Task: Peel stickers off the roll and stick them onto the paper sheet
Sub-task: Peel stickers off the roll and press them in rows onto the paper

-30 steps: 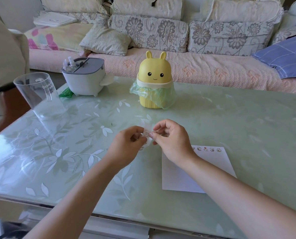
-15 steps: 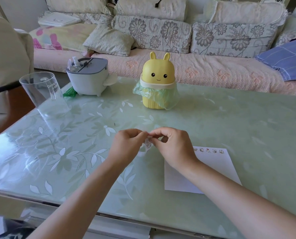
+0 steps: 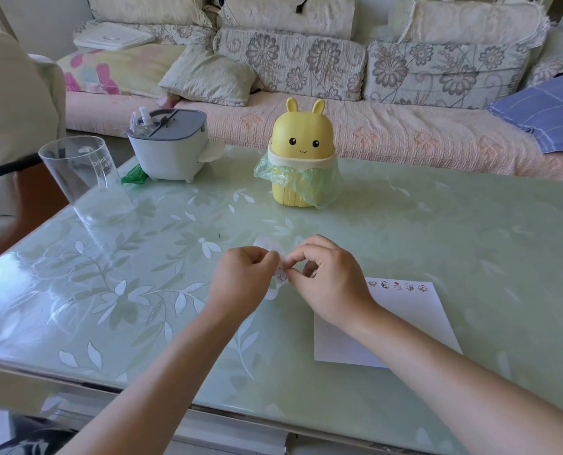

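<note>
Two hands (image 3: 244, 284) (image 3: 331, 285), one roll (image 3: 281, 277), five sheet stickers (image 3: 397, 285)

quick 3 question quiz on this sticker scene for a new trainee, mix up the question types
1. True or false: the paper sheet bears no stickers yet.
2. The sticker row lies along the sheet's: A near edge, B far edge, C left edge.
3. What do the left hand and the right hand pinch between them?

Key
1. False: five stickers show on it.
2. B
3. The sticker strip, held above the table to the left of the sheet.
</note>
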